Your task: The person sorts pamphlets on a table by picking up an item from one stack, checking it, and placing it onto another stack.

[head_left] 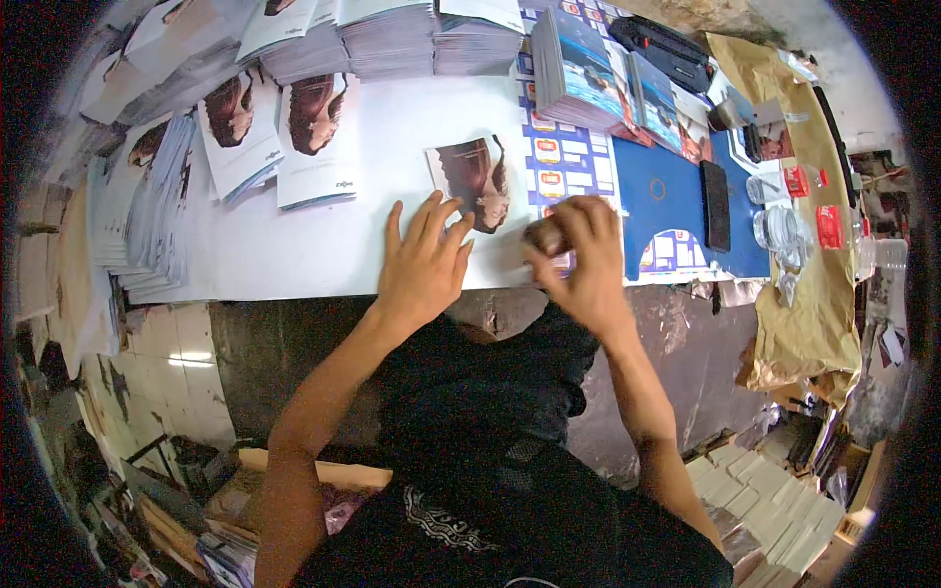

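A folded leaflet [469, 181] with a dark brown picture lies on the white tabletop in front of me. My left hand [421, 263] is palm down with its fingers spread, the fingertips at the leaflet's lower left edge. To the right of the leaflet, my right hand [586, 257] grips a small dark brown, rounded object [545, 235]. Motion blur and the fingers hide its exact kind. Two similar leaflet piles [316, 137] sit to the left, beside a leaning row of leaflets [157, 211].
Tall leaflet stacks [387, 39] line the table's far edge. At right are blue-covered booklets [578, 73], a black case [662, 54], a dark phone [717, 206] on a blue sheet [667, 186], and plastic bottles [779, 227]. Brown paper [809, 323] hangs over the right edge.
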A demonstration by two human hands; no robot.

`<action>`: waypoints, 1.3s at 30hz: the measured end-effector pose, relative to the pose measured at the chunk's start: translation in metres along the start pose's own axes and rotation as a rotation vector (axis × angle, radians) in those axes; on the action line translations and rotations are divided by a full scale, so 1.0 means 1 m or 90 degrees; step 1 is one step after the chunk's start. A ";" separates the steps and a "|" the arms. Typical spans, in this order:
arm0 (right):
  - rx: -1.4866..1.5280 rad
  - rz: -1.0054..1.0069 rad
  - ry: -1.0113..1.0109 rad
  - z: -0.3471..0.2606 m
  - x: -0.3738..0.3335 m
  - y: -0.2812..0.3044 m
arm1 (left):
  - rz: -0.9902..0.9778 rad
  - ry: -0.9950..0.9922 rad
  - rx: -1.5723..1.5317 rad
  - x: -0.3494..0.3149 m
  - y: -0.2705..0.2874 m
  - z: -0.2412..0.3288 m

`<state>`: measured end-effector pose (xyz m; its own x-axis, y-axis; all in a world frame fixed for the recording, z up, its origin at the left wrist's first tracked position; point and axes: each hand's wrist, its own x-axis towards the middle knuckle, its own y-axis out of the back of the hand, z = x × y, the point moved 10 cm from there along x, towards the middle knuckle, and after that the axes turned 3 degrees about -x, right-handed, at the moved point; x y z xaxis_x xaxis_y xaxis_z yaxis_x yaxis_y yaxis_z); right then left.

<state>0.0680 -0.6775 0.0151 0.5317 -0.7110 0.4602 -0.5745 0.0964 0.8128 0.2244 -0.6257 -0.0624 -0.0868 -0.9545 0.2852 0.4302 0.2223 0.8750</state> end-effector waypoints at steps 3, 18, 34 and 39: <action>-0.125 -0.078 -0.003 0.002 0.005 -0.061 | 0.007 -0.006 -0.003 -0.001 0.001 0.000; -0.088 -0.039 0.067 0.017 0.053 -0.084 | 0.003 0.011 0.011 -0.001 -0.001 0.000; -0.305 0.128 -0.286 0.159 -0.028 0.008 | -0.102 -0.037 -0.067 -0.039 0.004 0.045; -0.294 0.122 -0.289 0.148 -0.026 0.010 | 0.263 -0.030 -0.060 -0.043 0.143 0.009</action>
<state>-0.0441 -0.7612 -0.0418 0.0744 -0.8644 0.4972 -0.2543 0.4657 0.8476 0.2812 -0.5510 0.0543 0.0699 -0.7787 0.6235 0.5178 0.5626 0.6445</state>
